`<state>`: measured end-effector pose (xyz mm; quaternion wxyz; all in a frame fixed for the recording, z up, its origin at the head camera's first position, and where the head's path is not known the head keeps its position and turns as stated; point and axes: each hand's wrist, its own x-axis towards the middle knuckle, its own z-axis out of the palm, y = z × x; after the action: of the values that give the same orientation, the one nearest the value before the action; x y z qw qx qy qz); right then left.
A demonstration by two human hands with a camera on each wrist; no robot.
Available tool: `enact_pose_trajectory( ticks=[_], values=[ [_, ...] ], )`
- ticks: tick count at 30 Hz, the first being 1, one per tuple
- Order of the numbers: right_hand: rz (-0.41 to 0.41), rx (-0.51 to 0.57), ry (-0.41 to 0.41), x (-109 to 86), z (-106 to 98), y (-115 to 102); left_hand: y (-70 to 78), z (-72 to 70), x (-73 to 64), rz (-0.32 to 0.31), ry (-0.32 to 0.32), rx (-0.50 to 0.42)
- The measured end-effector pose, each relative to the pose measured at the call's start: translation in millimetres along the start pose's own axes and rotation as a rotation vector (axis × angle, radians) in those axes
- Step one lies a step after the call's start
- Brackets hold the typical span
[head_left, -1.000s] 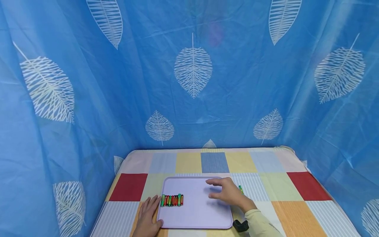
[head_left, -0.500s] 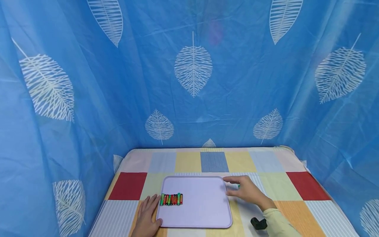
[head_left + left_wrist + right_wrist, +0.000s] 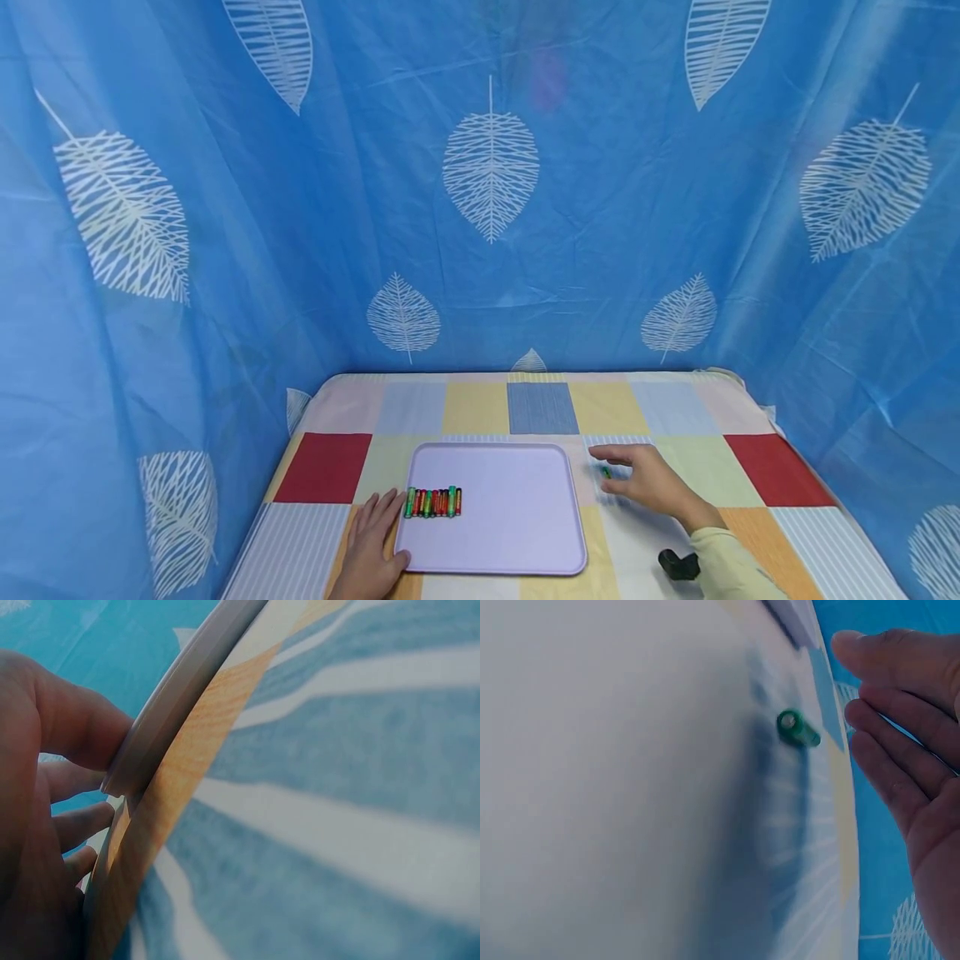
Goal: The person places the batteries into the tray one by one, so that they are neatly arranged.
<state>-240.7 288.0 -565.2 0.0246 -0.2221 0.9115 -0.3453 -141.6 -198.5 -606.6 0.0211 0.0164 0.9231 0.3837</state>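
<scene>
A row of several green and red batteries [image 3: 435, 502] lies side by side at the left edge of a pale lilac tray [image 3: 517, 533]. My left hand [image 3: 370, 548] is spread along that edge, its thumb touching the rim; the left wrist view shows the thumb [image 3: 86, 724] against the tray's side [image 3: 176, 705]. Right of the tray, one green battery [image 3: 607, 472] lies on the cloth. Above it hovers my right hand [image 3: 654, 485], thumb and fingers apart, holding nothing. From the right wrist, the green battery [image 3: 798, 729] appears just off the fingertips, with a gap between.
A patchwork cloth [image 3: 757, 542] covers the table. Beside my right sleeve is a small black object [image 3: 678, 565]. Blue curtains [image 3: 585, 208] with white leaf prints hang behind the table and at both sides.
My right hand has moved right, from above the tray to over the loose green battery. My left hand has stayed at the tray's left edge, and the battery row looks unchanged.
</scene>
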Motion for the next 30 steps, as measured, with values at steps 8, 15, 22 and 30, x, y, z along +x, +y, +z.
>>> enact_pose_trajectory(
  ticks=[8,15,22,30],
  values=[
    [0.057,-0.013,0.002,-4.8,6,15,-0.4,-0.4,0.9,0.001,0.003,-0.005],
    [0.059,-0.06,0.069,-9.1,14,17,-2.2,0.5,2.4,-0.006,-0.006,-0.012],
    [0.082,-0.042,0.128,-5.0,22,9,-2.6,0.6,3.1,-0.003,-0.002,-0.01],
    [0.027,0.035,0.143,8.4,36,-18,-2.5,0.6,3.3,0.009,-0.005,-0.005]
  ],
)
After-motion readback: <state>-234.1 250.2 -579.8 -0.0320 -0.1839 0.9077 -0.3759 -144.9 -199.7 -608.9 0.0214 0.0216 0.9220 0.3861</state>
